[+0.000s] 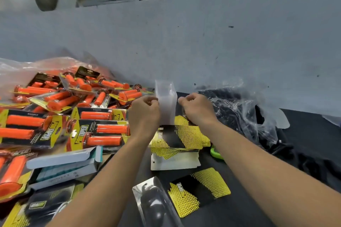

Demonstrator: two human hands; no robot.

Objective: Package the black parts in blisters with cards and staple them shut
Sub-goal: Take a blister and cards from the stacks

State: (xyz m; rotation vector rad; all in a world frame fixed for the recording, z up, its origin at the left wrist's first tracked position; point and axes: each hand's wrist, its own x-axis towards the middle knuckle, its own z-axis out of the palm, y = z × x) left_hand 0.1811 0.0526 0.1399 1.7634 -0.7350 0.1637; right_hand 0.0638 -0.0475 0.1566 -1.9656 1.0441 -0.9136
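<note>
Orange packs (55, 108) are piled at left, with an open box (70, 162) in front of them. The left hand (145, 110) and right hand (198, 110), fingers curled, pinch the edges of an upright clear blister (166, 101) above the cards (180, 138). A bag of black parts (239, 108) lies at right on the table (313, 134).

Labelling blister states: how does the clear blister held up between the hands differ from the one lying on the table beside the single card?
Pose: the held blister stands upright; the table blister lies flat.
Contents: the held blister looks empty; the table blister has a black part in it.
Contact: the left hand and right hand hold the held blister's edges; nothing touches the table blister.
Both are clear plastic.
</note>
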